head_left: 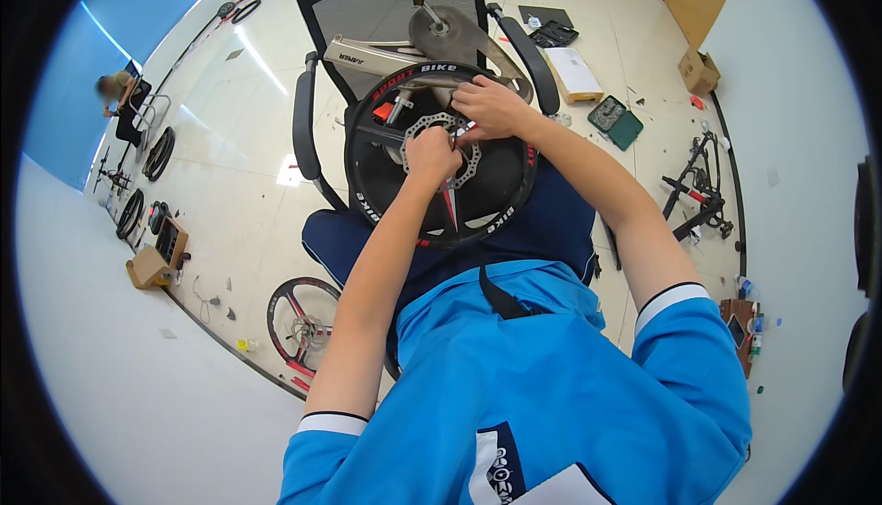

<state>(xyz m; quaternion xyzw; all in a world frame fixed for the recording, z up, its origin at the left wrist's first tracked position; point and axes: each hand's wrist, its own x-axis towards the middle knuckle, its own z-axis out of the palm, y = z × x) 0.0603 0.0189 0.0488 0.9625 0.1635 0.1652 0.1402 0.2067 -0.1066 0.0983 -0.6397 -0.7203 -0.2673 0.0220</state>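
A black bicycle wheel [360, 170] with red and white spokes lies over my lap and the seat of an office chair [306, 128]. At its hub is a silver brake disc [471, 170] with a perforated edge. My left hand [432, 158] is closed at the hub, over the disc's middle; its grip hides what the fingers hold. Just right of it, my right hand [491, 108] is closed with bent fingers above the disc's upper right edge. Whatever lies between its fingers is too small to make out.
Behind the wheel, a pale bicycle frame part [363, 53] rests on the chair. To the right are a green tool case [617, 123], a white box [575, 75] and a black bike frame [703, 188]. Another wheel [301, 321] lies lower left. A person [129, 105] sits far left.
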